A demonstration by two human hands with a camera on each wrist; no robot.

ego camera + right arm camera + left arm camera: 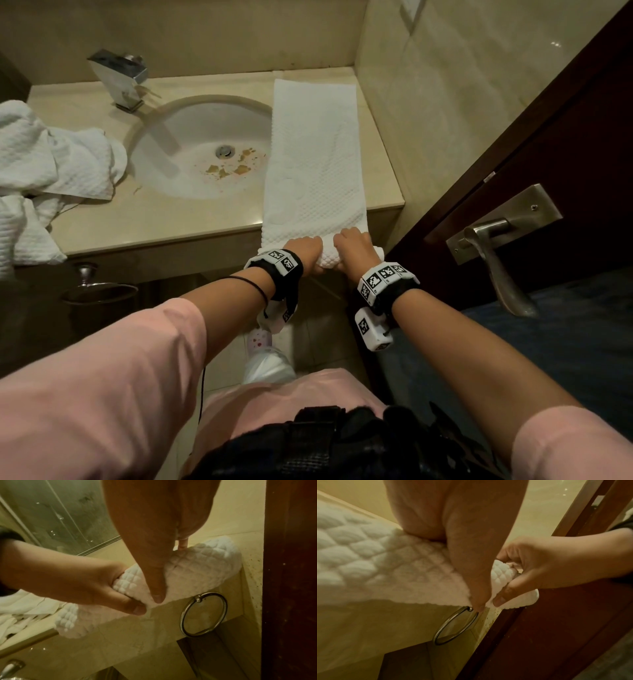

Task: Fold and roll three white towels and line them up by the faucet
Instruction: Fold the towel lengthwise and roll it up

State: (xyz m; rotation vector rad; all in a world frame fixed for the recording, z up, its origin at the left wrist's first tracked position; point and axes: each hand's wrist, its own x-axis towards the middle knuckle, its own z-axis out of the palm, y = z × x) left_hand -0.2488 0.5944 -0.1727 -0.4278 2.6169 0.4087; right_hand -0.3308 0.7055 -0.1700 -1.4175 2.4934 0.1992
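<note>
Item: folded towel [315, 154], right of frame, overhanging the counter [154, 219] edge; your left hand [303, 250] and right hand [354, 245] clasp its rolled end, keeping the roll tight.

From the head view we look steeply down over both forearms at the bench [178, 219], with the sink [205, 147] and faucet [120, 78] at its far side and the door [548, 154] to the right. Our left wrist view sits very close under the left palm, facing right toward the door [556, 628]. Our right wrist view, equally close, faces left toward a glass screen [60, 513]. Both wrist views share the towel [368, 563] roll at the bench edge, the ring [204, 615] below it, and the opposite hand.
</note>
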